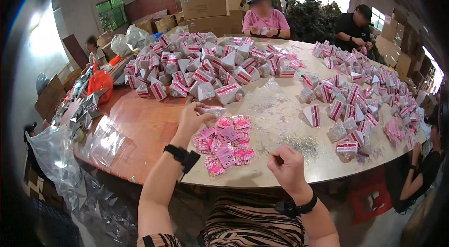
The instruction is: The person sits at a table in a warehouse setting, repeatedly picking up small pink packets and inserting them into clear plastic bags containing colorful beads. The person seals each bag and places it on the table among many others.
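My left hand point(191, 117) is closed on a small clear bag point(211, 110) with pale, shiny contents, just in front of the big heap of packed bags point(201, 67). Right below that hand lies a loose pile of flat pink sachets point(227, 142). With thumb and forefinger pressed together, my right hand point(286, 165) hovers over the table near its front edge. A thin dark tip seems to show at those fingers, too small to name. Beyond it is a patch of thin silver strips point(301, 148).
More bags with red-and-white headers point(346, 97) cover the table's right side. Silver shreds point(269, 97) are scattered mid-table. A red plastic bag point(99, 85) and clear film point(56, 153) lie at left. Co-workers sit across, and another person's arm point(411, 172) is at right.
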Action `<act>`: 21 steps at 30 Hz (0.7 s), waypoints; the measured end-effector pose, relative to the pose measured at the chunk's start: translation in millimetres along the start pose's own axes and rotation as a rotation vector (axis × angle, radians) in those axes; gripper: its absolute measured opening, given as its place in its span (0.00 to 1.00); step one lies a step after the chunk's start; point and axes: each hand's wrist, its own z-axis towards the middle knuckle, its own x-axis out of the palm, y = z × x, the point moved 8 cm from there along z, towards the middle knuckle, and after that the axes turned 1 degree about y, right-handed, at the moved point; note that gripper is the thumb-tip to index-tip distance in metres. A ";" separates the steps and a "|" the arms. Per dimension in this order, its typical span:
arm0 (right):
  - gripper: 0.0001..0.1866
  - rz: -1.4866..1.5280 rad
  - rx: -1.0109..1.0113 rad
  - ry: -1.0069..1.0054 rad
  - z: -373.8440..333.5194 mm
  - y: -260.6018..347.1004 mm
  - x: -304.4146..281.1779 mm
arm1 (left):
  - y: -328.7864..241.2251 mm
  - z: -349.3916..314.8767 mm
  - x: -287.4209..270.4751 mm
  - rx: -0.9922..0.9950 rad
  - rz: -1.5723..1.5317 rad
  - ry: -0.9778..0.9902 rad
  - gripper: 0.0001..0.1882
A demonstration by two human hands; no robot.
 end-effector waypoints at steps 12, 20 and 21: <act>0.05 -0.099 -0.131 0.004 31.8 -0.1 26.5 | -70.9 -66.6 67.6 -0.101 -0.641 0.320 0.24; 0.05 -0.112 -0.138 0.015 31.8 -3.8 33.6 | -77.6 -76.0 72.1 -0.084 -0.664 0.355 0.24; 0.05 -0.114 -0.140 0.018 31.9 -3.7 34.2 | -80.8 -77.7 71.0 -0.081 -0.663 0.352 0.24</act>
